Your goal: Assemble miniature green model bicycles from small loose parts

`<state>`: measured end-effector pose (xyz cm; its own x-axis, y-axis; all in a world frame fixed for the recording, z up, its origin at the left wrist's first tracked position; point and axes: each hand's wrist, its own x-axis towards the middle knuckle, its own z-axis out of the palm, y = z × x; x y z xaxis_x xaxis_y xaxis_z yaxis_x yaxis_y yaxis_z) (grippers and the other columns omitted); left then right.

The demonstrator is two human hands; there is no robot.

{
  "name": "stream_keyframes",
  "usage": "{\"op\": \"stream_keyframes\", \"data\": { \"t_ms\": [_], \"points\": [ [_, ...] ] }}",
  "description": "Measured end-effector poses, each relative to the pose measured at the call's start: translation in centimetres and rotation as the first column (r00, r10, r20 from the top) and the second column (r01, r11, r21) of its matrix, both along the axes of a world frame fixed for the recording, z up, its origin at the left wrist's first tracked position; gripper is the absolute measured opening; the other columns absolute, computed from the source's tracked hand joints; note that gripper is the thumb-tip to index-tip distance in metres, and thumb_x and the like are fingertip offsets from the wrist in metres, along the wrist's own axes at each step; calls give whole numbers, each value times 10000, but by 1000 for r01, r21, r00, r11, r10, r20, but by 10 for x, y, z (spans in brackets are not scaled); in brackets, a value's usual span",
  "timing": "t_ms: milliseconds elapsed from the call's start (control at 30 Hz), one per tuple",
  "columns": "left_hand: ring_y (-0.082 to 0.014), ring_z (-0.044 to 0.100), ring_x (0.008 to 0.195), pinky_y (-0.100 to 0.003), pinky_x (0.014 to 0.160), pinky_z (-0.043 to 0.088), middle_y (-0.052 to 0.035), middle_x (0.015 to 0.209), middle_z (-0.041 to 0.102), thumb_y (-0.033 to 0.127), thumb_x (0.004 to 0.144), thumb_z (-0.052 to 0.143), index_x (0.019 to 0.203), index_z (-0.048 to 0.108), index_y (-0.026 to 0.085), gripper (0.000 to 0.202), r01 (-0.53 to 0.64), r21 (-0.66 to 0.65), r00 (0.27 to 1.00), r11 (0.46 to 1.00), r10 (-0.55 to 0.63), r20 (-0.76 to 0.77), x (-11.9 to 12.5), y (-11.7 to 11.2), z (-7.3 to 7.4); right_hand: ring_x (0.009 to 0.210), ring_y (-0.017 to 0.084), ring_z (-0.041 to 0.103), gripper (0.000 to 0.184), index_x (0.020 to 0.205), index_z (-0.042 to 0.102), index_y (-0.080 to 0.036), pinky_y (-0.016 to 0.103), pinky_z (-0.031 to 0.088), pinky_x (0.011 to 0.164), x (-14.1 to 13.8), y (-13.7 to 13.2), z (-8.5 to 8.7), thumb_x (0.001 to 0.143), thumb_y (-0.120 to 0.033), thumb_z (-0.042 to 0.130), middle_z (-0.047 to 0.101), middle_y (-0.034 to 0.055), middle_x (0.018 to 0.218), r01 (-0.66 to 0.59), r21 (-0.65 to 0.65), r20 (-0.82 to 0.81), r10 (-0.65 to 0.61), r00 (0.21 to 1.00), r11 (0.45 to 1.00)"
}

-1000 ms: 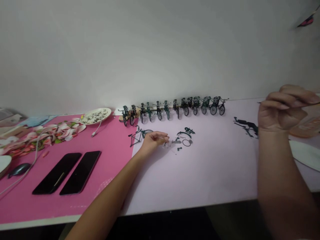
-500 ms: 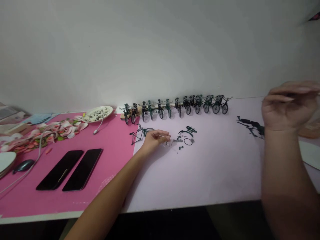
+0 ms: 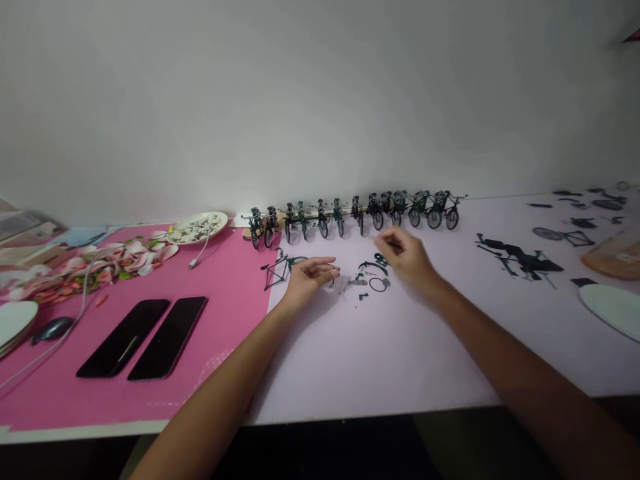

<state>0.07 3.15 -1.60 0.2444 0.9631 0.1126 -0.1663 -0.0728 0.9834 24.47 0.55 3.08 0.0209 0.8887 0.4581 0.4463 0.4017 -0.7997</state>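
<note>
Hands point(image 3: 409, 260) near loose bicycle parts point(image 3: 358, 283), anything in their grip indistinct.

I count two hands, my left hand point(image 3: 307, 279) and my right hand point(image 3: 406, 257). There is one bicycle frame point(image 3: 276, 268) with one wheel point(image 3: 299, 260) showing, one black ring point(image 3: 379, 285) and one curved strip point(image 3: 373, 267). I make out seven toy bicycles point(image 3: 323, 219) singly; the overlapping bicycles point(image 3: 420, 211) I cannot number surely. I see two phones point(image 3: 167, 339), one mouse point(image 3: 53, 330).
</note>
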Motion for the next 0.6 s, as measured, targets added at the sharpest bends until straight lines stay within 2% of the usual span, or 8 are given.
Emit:
{"op": "stream_keyframes", "data": {
  "t_ms": [67, 200, 467, 600],
  "points": [
    [-234, 756, 862, -369, 838, 575, -115, 921, 800, 388, 546, 983, 994, 799, 154, 538, 0, 6, 1000, 1000, 0, 17, 1, -1, 1, 641, 204, 485, 271, 873, 644, -283, 367, 443, 605, -23, -9, -10, 913, -549, 613, 572, 34, 741, -19, 73, 129, 9, 992, 997],
    [-234, 757, 857, -376, 845, 575, -115, 926, 802, 383, 544, 985, 996, 791, 151, 544, 15, 14, 999, 1000, -15, 43, 2, -5, 4, 648, 198, 503, 237, 908, 680, -293, 367, 469, 649, -46, -19, -22, 963, -487, 556, 618, 47, 825, -39, 113, 212, 14, 977, 993],
    [-216, 752, 806, -370, 835, 589, -84, 863, 796, 371, 519, 997, 958, 786, 150, 535, 12, 6, 997, 1000, -13, 82, 4, -9, 10, 666, 186, 539, 185, 949, 692, -275, 326, 467, 650, -50, -15, -39, 985, -378, 542, 620, 41, 849, -86, 119, 224, 57, 973, 989],
    [-209, 750, 787, -356, 807, 593, -81, 845, 791, 364, 511, 1001, 942, 789, 144, 528, 18, 3, 995, 1000, -18, 103, 4, -9, 10, 594, 138, 485, 150, 980, 710, -229, 285, 433, 591, -51, -15, -42, 982, -315, 587, 612, 26, 836, -103, 246, 188, 57, 980, 964]
  ]
}}
